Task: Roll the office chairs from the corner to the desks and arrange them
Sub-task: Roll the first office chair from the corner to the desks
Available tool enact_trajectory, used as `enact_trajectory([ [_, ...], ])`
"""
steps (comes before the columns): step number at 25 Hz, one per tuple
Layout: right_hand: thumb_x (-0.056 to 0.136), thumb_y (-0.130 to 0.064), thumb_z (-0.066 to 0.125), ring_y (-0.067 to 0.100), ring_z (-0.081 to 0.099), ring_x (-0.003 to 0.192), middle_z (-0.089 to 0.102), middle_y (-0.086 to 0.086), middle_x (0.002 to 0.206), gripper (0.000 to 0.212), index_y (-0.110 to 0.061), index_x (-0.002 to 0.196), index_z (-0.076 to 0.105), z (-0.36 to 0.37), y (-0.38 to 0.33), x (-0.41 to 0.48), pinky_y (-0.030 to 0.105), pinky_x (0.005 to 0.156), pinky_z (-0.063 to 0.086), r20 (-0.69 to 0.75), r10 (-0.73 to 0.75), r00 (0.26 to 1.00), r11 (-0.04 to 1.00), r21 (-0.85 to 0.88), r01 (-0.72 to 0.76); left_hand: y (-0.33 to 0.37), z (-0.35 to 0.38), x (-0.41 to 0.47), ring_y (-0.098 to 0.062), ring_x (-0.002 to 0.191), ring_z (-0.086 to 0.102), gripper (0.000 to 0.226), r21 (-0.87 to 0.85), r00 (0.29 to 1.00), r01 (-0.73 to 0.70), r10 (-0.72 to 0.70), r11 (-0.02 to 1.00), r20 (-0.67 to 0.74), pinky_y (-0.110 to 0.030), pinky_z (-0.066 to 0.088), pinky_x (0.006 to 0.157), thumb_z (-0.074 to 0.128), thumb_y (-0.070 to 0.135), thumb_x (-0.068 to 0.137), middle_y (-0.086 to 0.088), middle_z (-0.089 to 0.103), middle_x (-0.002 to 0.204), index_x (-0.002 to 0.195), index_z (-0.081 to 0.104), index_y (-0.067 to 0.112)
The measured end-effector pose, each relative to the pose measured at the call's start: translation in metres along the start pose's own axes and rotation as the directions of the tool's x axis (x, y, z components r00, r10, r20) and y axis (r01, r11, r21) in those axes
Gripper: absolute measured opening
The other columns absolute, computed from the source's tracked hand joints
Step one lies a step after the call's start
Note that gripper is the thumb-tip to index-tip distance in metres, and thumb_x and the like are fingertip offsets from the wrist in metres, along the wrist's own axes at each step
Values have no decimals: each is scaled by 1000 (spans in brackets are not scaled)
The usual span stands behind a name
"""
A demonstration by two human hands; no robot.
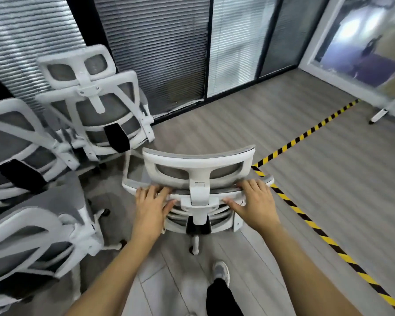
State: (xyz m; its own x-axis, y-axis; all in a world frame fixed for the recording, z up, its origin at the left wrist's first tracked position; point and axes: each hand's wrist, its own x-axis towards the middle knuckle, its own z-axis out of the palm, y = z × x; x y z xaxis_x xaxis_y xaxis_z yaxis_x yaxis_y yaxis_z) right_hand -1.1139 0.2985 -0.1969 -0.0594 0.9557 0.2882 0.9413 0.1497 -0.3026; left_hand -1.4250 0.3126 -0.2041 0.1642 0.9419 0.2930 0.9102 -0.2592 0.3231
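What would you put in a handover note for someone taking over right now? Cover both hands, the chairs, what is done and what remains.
Left hand and right hand both grip the backrest top of the held chair.
Three other chairs stand bunched at left by the blinds.
No desk in view; none visibly placed.
Left to do: roll all four to desks.

Chairs (198, 169) white-framed, grey mesh; floor (328, 179) grey wood-grain; floor tape (306, 133) yellow-black striped; blinds (160, 53) grey.
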Motion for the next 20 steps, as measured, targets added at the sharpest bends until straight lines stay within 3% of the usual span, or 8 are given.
enact_trajectory([
  [3,86,-73,53,21,50,97,55,-8,95,56,-22,106,62,-29,31,-60,35,92,39,-67,117,991,992,-32,-119,45,20,-5,-32,96,53,26,-50,990,-141,142,989,22,-50,41,96,58,43,92,-5,59,105,108,63,23],
  [8,86,-72,52,22,50,98,55,-7,97,57,-19,107,62,-84,103,-163,42,97,43,-164,319,933,942,-54,-331,162,58,-16,-32,95,54,24,-160,947,-306,318,938,52,-46,41,94,72,36,86,-6,61,101,106,66,24],
  [13,84,-70,54,23,49,97,58,-5,97,59,-16,105,63,-144,183,-269,48,98,44,-319,476,819,860,-26,-510,303,96,-34,-32,95,50,34,-254,861,-448,490,857,134,-46,45,90,53,48,86,-6,62,104,108,67,26],
  [17,87,-73,48,20,46,103,60,-3,99,64,-14,106,65,-197,252,-358,54,104,43,-430,557,711,791,13,-612,426,138,-58,-30,102,57,35,-335,762,-554,627,762,165,-43,37,101,54,55,88,-1,62,109,112,64,31],
  [20,88,-79,36,21,42,109,62,-3,101,73,-15,107,65,-237,307,-423,54,114,35,-476,613,631,725,22,-688,527,162,-82,-23,106,53,35,-442,703,-580,695,684,153,-45,35,103,60,59,85,2,63,109,110,66,34],
])
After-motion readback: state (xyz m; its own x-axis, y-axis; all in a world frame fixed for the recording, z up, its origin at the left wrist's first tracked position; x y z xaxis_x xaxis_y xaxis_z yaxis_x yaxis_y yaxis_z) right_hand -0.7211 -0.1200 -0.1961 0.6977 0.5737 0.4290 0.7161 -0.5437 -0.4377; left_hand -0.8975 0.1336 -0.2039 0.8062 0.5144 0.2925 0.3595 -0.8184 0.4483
